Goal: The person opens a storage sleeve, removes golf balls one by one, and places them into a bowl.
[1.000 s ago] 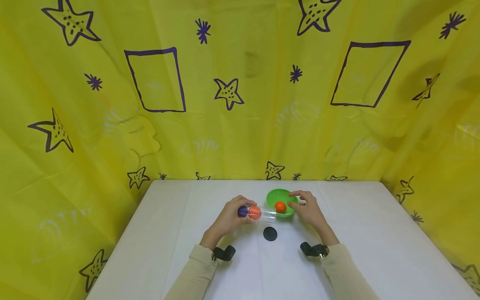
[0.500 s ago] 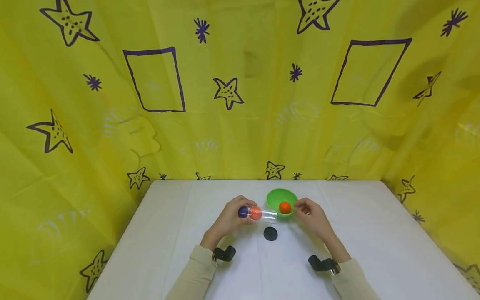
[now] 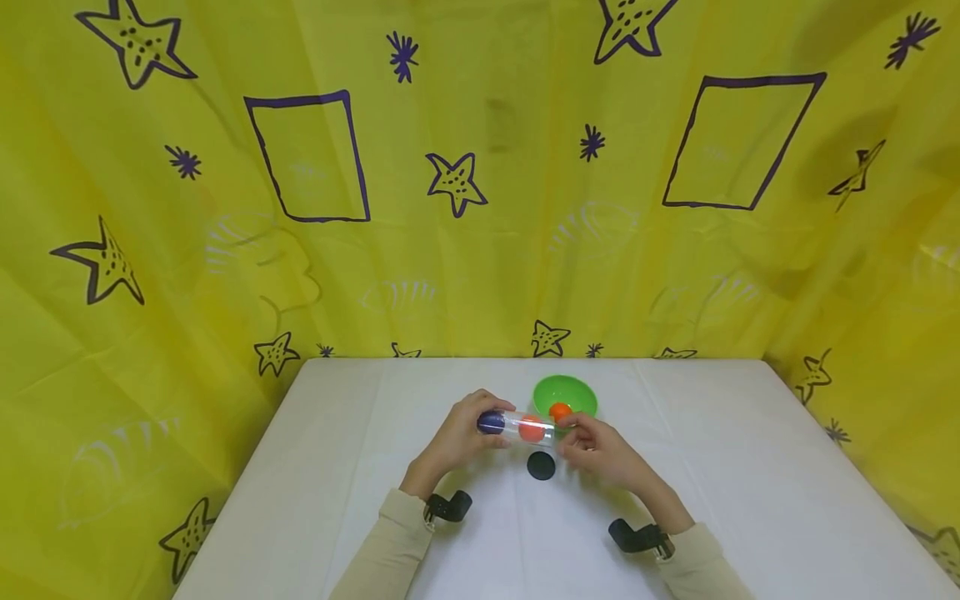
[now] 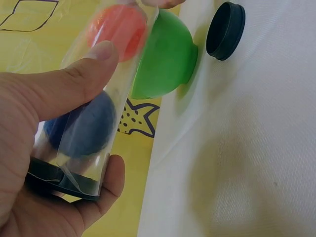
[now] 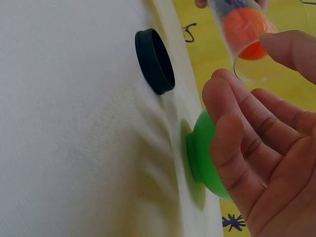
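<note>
My left hand (image 3: pixel 465 429) grips a clear plastic tube (image 4: pixel 126 74), held sloping with its open end toward my right hand. A dark blue ball (image 4: pixel 89 123) sits inside near the black-capped end. The orange ball (image 5: pixel 247 32) in the tube lies close to the open mouth. My right hand (image 3: pixel 603 454) is at that mouth, cupped with loosely bent fingers; its thumb overlaps the rim in the right wrist view. Behind stands a green bowl (image 3: pixel 565 388) with another orange ball (image 3: pixel 559 412) in it, partly hidden by my right fingers.
A round black cap (image 3: pixel 541 466) lies on the white-covered table (image 3: pixel 360 500), just in front of the tube. A yellow curtain (image 3: pixel 510 275) with drawn stars hangs behind the table and along both sides.
The orange ball in the tube has slid toward its open end. My right hand has left the bowl and moved to the tube's mouth. The left hand keeps its hold.
</note>
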Tool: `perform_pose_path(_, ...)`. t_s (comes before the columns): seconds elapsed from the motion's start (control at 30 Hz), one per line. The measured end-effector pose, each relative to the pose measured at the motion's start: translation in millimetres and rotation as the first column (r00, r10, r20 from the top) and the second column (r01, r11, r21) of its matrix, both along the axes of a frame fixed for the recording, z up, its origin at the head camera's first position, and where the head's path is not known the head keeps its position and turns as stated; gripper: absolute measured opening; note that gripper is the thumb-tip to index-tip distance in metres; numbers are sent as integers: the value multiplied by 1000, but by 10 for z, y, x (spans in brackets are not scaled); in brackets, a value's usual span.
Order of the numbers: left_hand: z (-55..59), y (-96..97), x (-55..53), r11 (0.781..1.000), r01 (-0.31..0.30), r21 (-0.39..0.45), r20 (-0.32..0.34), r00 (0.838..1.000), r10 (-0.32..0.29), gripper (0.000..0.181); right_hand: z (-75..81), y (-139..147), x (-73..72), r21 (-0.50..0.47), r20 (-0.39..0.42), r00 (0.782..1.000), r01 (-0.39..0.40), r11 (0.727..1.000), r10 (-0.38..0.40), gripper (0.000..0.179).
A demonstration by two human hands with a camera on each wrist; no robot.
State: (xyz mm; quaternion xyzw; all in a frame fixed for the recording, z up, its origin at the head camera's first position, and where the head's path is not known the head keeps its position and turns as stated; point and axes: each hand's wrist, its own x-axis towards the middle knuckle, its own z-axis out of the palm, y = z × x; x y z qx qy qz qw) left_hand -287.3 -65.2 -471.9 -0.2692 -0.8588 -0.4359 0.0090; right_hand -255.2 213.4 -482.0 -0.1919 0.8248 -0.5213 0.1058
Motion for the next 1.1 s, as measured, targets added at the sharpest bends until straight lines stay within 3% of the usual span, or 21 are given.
perform_pose_path(0.43,10,5,18,999,9,45,58,998,-11,47,11,-57,-2,-3,27,998,62,998,-61,47)
perform_pose_path(1.1,-9,-14,3,999,11,40,31,999,-13,46,-41,-26,-17,-48,25,999,38,998,-37,43)
